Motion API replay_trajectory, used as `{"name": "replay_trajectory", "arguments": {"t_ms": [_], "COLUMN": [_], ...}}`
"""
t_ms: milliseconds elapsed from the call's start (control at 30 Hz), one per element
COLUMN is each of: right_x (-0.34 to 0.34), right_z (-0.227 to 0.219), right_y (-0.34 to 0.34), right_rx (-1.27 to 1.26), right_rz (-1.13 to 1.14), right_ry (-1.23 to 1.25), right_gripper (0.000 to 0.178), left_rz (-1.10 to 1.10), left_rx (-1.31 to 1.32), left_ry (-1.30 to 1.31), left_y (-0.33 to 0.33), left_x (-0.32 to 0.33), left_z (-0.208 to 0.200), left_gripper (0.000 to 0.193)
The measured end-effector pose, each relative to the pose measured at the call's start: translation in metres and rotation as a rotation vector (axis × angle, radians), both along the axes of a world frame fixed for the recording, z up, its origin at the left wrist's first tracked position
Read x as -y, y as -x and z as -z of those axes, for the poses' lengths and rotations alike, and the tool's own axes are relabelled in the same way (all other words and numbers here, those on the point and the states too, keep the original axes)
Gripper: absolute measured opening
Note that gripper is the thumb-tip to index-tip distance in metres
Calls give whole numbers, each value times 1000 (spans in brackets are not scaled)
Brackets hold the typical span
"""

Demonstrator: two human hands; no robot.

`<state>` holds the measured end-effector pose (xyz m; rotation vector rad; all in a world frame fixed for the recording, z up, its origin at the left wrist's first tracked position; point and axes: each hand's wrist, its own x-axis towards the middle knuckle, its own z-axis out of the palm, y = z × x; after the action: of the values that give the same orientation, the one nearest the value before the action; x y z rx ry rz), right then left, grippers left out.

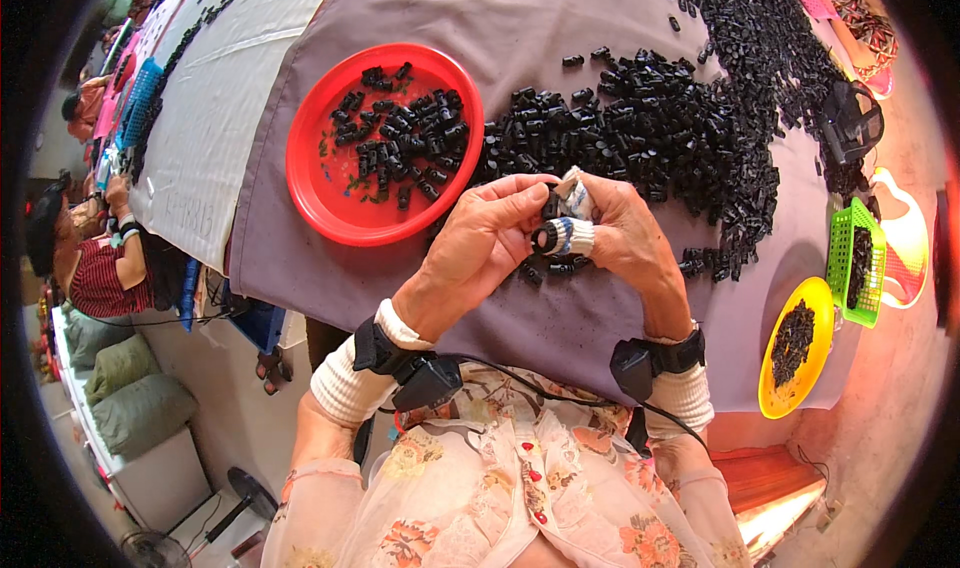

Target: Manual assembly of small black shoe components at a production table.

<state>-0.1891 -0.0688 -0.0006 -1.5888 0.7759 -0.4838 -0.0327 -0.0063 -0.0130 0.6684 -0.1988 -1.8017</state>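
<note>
In front of my chest, both hands meet over the near edge of the grey-mauve cloth. My left hand (465,253) pinches a small black plastic piece (551,206) between thumb and forefinger. From the other side, my right hand (635,238) closes on the same piece, its thumb and forefinger wearing white knit finger covers with blue stripes. The fingers hide much of the piece. Just beyond lies a heap of similar short black tubular pieces (650,118). Left of it, a round red plate (330,203) carries more of them and some green bits.
A yellow plate (820,313) with small dark bits and a green basket (838,258) stand at the right edge. Black pieces spread along the far right. At far left, a person in a striped shirt (110,278) works at another table. Cables link my wrist straps.
</note>
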Motion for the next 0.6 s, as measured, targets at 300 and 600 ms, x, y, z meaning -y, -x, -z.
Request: {"name": "replay_trajectory", "arguments": {"t_ms": [300,600], "right_x": [4,-3], "right_z": [8,11], "right_y": [0,-1], "right_rx": [-18,4], "right_rz": [-22,-26], "right_ry": [59,15], "right_gripper": [30,29], "left_rz": [9,3], "left_rx": [8,23], "left_ry": [-25,-13], "left_y": [0,0], "left_x": [-1,-2], "left_z": [4,2], "left_gripper": [19,18]}}
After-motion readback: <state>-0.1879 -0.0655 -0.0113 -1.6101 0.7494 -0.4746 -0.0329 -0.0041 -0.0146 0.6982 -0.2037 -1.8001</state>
